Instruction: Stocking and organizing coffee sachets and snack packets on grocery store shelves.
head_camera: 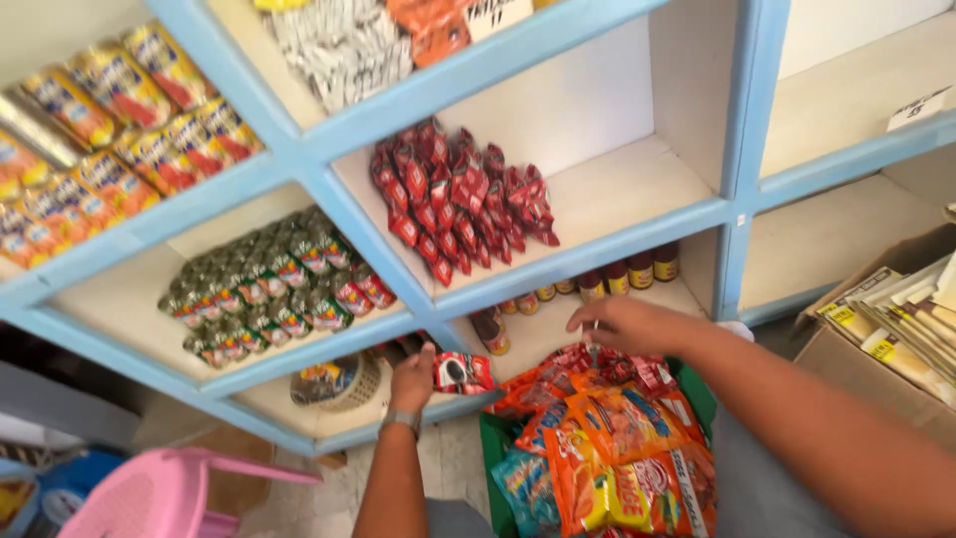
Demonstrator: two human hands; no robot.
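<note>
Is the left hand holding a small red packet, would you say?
Yes, the left hand grips a small red packet beside the shelf edge.

bright even daylight, soft shadows, motion blur throughout, tilted view

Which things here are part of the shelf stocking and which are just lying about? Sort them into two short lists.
In hand:
left hand holding a red snack packet
right hand over the green bin of orange and red packets

Lying about:
pink plastic chair
cardboard box
small bottles
cans
</note>
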